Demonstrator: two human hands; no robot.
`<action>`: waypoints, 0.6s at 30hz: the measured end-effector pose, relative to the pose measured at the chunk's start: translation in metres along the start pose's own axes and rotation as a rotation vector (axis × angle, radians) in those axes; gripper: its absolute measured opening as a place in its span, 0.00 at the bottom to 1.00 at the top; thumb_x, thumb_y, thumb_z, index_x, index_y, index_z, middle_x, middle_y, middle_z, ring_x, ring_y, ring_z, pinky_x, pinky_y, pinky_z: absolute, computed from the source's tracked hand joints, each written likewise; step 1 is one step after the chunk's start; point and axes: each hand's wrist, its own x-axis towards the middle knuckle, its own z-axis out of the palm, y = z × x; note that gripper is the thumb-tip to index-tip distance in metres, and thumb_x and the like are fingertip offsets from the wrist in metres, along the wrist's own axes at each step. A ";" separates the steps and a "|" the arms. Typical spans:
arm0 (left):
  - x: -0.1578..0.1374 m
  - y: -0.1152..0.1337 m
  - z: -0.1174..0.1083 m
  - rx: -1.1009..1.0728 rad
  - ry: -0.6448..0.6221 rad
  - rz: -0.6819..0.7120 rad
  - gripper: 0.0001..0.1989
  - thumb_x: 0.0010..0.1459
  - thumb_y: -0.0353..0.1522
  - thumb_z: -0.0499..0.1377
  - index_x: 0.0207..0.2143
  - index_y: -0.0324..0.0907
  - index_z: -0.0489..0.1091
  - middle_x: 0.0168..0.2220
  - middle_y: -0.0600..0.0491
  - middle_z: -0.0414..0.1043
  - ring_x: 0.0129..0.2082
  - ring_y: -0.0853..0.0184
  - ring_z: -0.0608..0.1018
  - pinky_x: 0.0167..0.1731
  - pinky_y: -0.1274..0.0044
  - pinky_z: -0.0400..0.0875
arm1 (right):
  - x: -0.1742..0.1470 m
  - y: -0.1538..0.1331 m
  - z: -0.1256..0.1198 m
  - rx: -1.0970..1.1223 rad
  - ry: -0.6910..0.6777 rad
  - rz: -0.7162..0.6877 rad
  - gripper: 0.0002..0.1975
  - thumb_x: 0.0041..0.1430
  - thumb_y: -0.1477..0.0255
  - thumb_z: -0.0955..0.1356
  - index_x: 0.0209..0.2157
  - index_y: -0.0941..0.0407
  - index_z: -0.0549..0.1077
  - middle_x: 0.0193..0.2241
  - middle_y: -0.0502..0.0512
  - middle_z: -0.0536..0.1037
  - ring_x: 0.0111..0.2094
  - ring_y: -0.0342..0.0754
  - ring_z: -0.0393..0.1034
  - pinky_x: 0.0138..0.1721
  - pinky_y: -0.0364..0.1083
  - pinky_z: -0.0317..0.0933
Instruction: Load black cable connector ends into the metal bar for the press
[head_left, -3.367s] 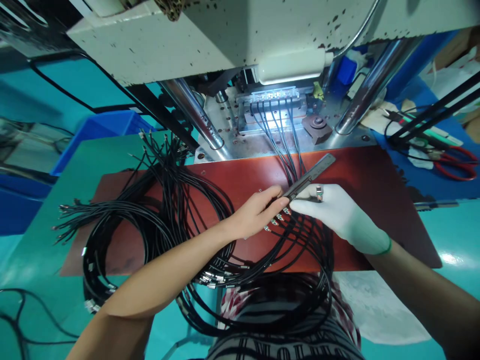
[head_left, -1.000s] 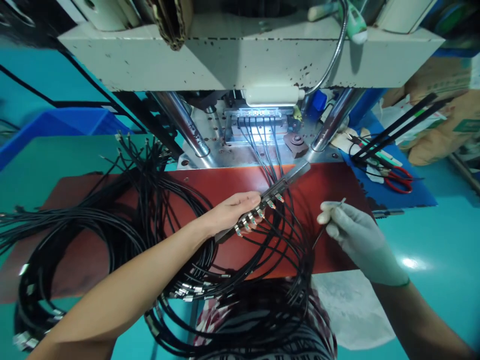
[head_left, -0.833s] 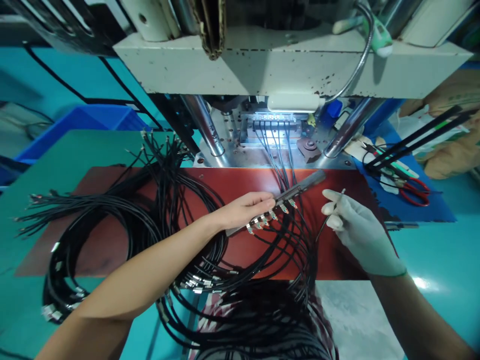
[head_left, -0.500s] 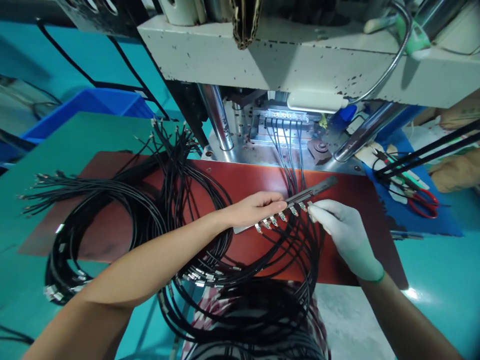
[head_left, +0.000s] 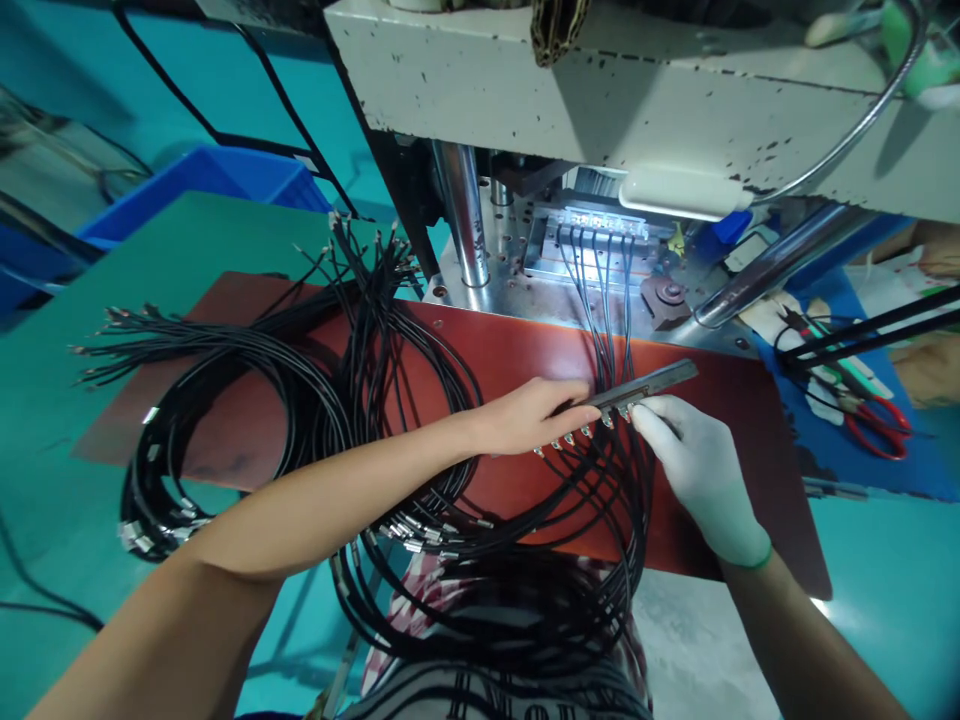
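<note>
My bare left hand (head_left: 534, 415) is closed around a flat metal bar (head_left: 660, 381), which slants up to the right. Along the bar's near edge sits a row of small metal cable connectors (head_left: 586, 431), their black cables hanging below. My right hand (head_left: 694, 465), in a white glove, pinches at the connector nearest the bar's right end; the fingertips cover most of it. Behind the bar, several black cables (head_left: 604, 300) run up into a lit metal fixture (head_left: 592, 245) on the press bed. A big bundle of black cables (head_left: 525, 620) loops over my lap.
Coiled black cables (head_left: 247, 370) lie left on the red-brown board (head_left: 510, 350). Overhead is the press's cream beam (head_left: 495, 95), with steel columns (head_left: 463, 220) beneath. Red-handled scissors (head_left: 877, 428) rest on a blue surface at right, near another person's arm (head_left: 930, 370). A blue bin (head_left: 225, 180) stands back left.
The camera view has shifted, so the scene sits slightly right. The bar has tilted in my left hand, showing less of the connectors. My right hand stays at the bar's right end.
</note>
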 end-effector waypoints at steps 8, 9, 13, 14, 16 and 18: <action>0.000 -0.003 0.001 -0.055 0.042 -0.043 0.16 0.65 0.39 0.49 0.25 0.41 0.56 0.23 0.60 0.54 0.24 0.74 0.59 0.25 0.79 0.55 | -0.025 -0.024 0.016 -0.603 0.116 -0.488 0.08 0.59 0.66 0.68 0.37 0.51 0.78 0.27 0.50 0.73 0.29 0.45 0.65 0.31 0.46 0.53; 0.000 -0.003 0.002 -0.062 0.043 -0.047 0.16 0.65 0.39 0.49 0.25 0.41 0.56 0.23 0.60 0.54 0.24 0.74 0.60 0.25 0.79 0.55 | -0.025 -0.026 0.019 -0.637 0.109 -0.489 0.08 0.60 0.65 0.68 0.36 0.51 0.79 0.26 0.49 0.72 0.28 0.45 0.64 0.30 0.47 0.51; 0.000 -0.004 0.002 -0.075 0.036 -0.036 0.16 0.65 0.39 0.49 0.26 0.41 0.56 0.23 0.60 0.55 0.24 0.74 0.60 0.25 0.79 0.55 | -0.020 -0.029 0.022 -0.677 0.129 -0.496 0.07 0.59 0.66 0.67 0.31 0.51 0.78 0.23 0.49 0.70 0.26 0.46 0.61 0.29 0.48 0.48; 0.000 -0.004 0.002 -0.076 0.037 -0.032 0.16 0.65 0.39 0.49 0.26 0.41 0.56 0.23 0.60 0.55 0.24 0.74 0.60 0.25 0.79 0.55 | -0.019 -0.028 0.022 -0.685 0.136 -0.503 0.08 0.59 0.67 0.67 0.30 0.51 0.77 0.23 0.48 0.70 0.25 0.46 0.60 0.29 0.48 0.47; 0.000 -0.004 0.002 -0.077 0.039 -0.037 0.16 0.65 0.39 0.49 0.25 0.41 0.56 0.23 0.60 0.55 0.24 0.74 0.60 0.25 0.79 0.55 | -0.017 -0.028 0.022 -0.694 0.146 -0.526 0.08 0.59 0.67 0.67 0.27 0.51 0.76 0.22 0.48 0.68 0.24 0.46 0.58 0.29 0.48 0.47; 0.001 -0.004 0.002 -0.073 0.036 -0.042 0.16 0.65 0.38 0.49 0.25 0.41 0.56 0.23 0.60 0.55 0.24 0.74 0.60 0.25 0.79 0.55 | -0.016 -0.027 0.023 -0.693 0.155 -0.549 0.09 0.58 0.68 0.67 0.25 0.51 0.74 0.21 0.48 0.68 0.24 0.46 0.57 0.29 0.48 0.46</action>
